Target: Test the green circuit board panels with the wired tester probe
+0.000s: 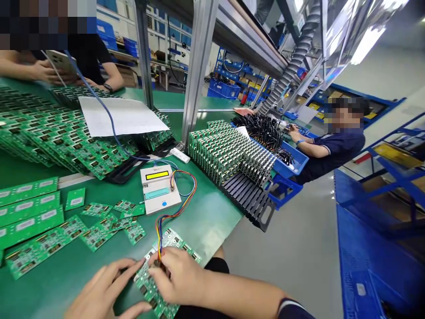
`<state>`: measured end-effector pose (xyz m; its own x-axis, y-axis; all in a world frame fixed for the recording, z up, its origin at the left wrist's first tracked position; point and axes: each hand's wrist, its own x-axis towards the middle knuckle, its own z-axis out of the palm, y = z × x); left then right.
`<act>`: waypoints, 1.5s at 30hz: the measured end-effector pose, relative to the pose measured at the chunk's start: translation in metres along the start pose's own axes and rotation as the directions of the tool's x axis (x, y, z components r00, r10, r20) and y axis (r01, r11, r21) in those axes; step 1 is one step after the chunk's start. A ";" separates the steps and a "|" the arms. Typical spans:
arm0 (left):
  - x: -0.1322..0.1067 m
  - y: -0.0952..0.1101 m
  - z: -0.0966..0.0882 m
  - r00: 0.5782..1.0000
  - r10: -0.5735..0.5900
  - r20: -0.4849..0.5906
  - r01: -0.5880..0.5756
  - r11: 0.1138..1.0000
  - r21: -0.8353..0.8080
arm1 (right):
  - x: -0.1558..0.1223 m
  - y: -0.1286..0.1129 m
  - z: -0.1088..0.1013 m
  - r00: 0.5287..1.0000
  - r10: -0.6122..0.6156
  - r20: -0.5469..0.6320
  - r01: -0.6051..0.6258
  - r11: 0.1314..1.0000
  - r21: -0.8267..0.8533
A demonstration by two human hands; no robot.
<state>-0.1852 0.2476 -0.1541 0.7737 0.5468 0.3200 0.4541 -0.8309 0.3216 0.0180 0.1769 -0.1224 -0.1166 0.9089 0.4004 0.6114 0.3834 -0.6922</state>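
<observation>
Near the front edge of the green desk (212, 221) we hold a strip of green circuit boards (156, 283) with both hands. Our left hand (102, 288) lies on its left side, thumb under the near end, fingers closed on the strip. Our right hand (175, 274) presses a small connector onto the strip, the grip clamped on it; we cannot see the connector itself. From there a bundle of coloured wires (179, 204) loops up to a white tester box (159, 188) with a yellow display, standing in the middle of the desk.

Loose small boards (109, 221) lie just left of the tester, and longer panels (29, 212) lie along the left edge. Behind them, stacked boards (56, 133) carry a white paper sheet (119, 115). At the right edge a black rack (249, 195) holds upright boards (229, 153).

At the far left corner another person's hands hold a phone (59, 62). Across the grey floor (299, 248) a seated person works over a blue bin (292, 164).
</observation>
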 end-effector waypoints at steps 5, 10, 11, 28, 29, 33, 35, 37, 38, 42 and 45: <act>0.006 0.015 -0.013 1.000 -0.017 -0.002 0.017 1.000 -0.013 | -0.004 -0.006 -0.003 0.999 0.040 0.036 -0.042 0.997 0.067; 0.014 0.034 -0.030 0.984 -0.133 0.119 0.143 0.987 -0.078 | -0.006 -0.007 -0.005 0.991 0.120 0.056 -0.127 0.979 0.158; 0.014 0.035 -0.031 0.979 -0.151 0.138 0.164 0.983 -0.086 | -0.006 -0.006 -0.004 0.991 0.116 0.066 -0.125 0.978 0.167; 0.047 0.027 -0.048 0.981 -0.174 0.084 0.181 0.980 -0.079 | -0.011 -0.001 -0.001 0.991 0.116 0.068 -0.125 0.981 0.148; 0.058 0.023 -0.047 0.984 -0.172 0.056 0.173 0.985 -0.022 | -0.012 -0.001 -0.001 0.992 0.111 0.065 -0.120 0.982 0.144; 0.104 0.007 -0.032 0.989 -0.124 0.077 0.109 0.978 0.177 | -0.013 0.001 0.000 0.993 0.109 0.054 -0.115 0.985 0.129; 0.119 0.002 -0.024 0.988 -0.117 0.096 0.092 0.968 0.234 | -0.013 0.001 0.000 0.992 0.112 0.062 -0.119 0.985 0.127; 0.128 0.001 -0.019 0.988 -0.116 0.099 0.084 0.957 0.278 | -0.013 0.001 0.001 0.992 0.107 0.067 -0.115 0.986 0.120; 0.130 0.001 -0.019 0.988 -0.113 0.102 0.079 0.953 0.294 | -0.013 0.001 0.001 0.993 0.102 0.063 -0.109 0.987 0.114; 0.126 0.000 -0.024 0.985 -0.099 0.139 0.059 0.961 0.270 | -0.013 0.002 0.002 0.995 0.087 0.041 -0.091 0.990 0.110; 0.105 0.001 -0.031 0.990 -0.138 0.023 0.133 0.977 0.167 | -0.013 0.002 0.001 0.996 0.083 0.032 -0.086 0.990 0.112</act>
<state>-0.1171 0.3072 -0.0922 0.7133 0.6540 0.2518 0.6202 -0.7564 0.2079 0.0194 0.1659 -0.1297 -0.0907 0.9424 0.3220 0.5273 0.3197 -0.7872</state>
